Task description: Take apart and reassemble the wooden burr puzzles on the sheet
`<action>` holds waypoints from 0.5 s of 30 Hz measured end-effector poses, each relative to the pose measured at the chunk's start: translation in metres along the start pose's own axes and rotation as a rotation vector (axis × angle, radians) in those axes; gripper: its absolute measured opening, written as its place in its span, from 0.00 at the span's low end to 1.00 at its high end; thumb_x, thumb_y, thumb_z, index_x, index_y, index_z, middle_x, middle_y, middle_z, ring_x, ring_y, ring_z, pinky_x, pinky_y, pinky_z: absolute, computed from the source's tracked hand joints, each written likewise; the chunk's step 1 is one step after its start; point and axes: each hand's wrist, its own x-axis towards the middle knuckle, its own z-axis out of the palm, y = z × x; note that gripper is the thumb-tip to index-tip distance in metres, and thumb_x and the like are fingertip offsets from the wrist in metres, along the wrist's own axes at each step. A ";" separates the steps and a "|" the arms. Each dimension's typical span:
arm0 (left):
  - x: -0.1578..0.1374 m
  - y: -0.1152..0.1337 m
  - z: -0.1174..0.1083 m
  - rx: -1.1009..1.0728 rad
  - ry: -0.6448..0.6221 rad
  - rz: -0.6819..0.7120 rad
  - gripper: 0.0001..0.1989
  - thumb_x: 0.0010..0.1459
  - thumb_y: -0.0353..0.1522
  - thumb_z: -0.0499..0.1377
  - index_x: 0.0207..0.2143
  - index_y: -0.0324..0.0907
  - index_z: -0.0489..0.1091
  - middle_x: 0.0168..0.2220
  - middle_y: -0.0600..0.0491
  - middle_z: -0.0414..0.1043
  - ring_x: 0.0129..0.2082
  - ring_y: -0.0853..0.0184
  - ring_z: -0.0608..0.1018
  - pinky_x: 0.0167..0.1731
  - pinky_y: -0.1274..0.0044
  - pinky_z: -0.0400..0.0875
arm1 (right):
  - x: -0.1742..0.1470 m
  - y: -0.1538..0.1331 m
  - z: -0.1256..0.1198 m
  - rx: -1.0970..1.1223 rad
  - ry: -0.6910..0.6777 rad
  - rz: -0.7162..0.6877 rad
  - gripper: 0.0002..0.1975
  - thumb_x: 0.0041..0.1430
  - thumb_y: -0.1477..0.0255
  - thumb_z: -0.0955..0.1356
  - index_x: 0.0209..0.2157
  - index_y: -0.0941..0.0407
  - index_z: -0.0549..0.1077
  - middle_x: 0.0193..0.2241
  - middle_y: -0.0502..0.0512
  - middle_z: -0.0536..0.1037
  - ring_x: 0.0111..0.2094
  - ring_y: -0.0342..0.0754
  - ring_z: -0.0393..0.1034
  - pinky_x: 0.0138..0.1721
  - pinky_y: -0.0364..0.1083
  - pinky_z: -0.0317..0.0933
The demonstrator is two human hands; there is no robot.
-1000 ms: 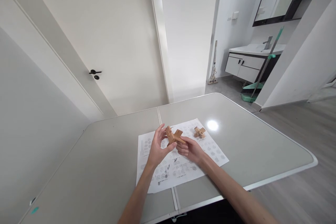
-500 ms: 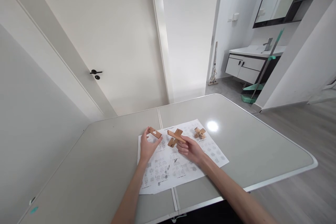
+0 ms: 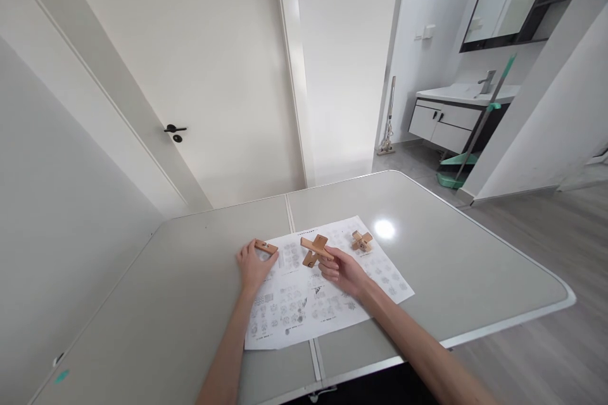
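My left hand grips a flat notched wooden puzzle piece between thumb and fingers, low over the upper left corner of a printed sheet. In my right hand are crossed wooden puzzle pieces, held by one end above the middle of the paper. How these crossed pieces join is partly hidden by my fingers. Another small cluster of interlocked wooden pieces lies on the sheet's upper right, apart from both hands. Small diagrams, too faint to read, cover the paper.
The grey folding table has a seam down its middle and a pale metal rim. A white door stands behind it. At the right are a washbasin cabinet, a mop and a green dustpan.
My left hand has moved left and slightly down with its wooden piece, now nearer the paper's corner. The sheet's left side has shifted slightly left. My right hand has barely moved.
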 end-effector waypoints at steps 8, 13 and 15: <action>-0.004 0.001 0.001 0.009 -0.011 0.036 0.37 0.51 0.47 0.63 0.60 0.41 0.62 0.58 0.41 0.69 0.60 0.46 0.66 0.60 0.62 0.56 | -0.001 0.001 0.000 0.005 0.020 0.007 0.19 0.64 0.64 0.71 0.24 0.54 0.62 0.19 0.41 0.51 0.20 0.40 0.40 0.21 0.40 0.46; -0.004 0.000 0.001 0.010 -0.014 0.043 0.37 0.51 0.47 0.64 0.60 0.41 0.63 0.59 0.41 0.69 0.61 0.47 0.66 0.61 0.63 0.57 | 0.000 0.001 0.000 0.000 0.029 0.006 0.20 0.64 0.64 0.71 0.24 0.54 0.60 0.19 0.41 0.51 0.20 0.40 0.40 0.20 0.40 0.46; -0.004 -0.001 0.001 0.012 -0.013 0.043 0.37 0.51 0.47 0.64 0.60 0.41 0.63 0.58 0.41 0.69 0.61 0.47 0.66 0.61 0.63 0.56 | 0.000 0.002 -0.001 -0.001 0.031 0.005 0.20 0.63 0.64 0.71 0.23 0.54 0.60 0.19 0.41 0.51 0.20 0.40 0.40 0.20 0.40 0.46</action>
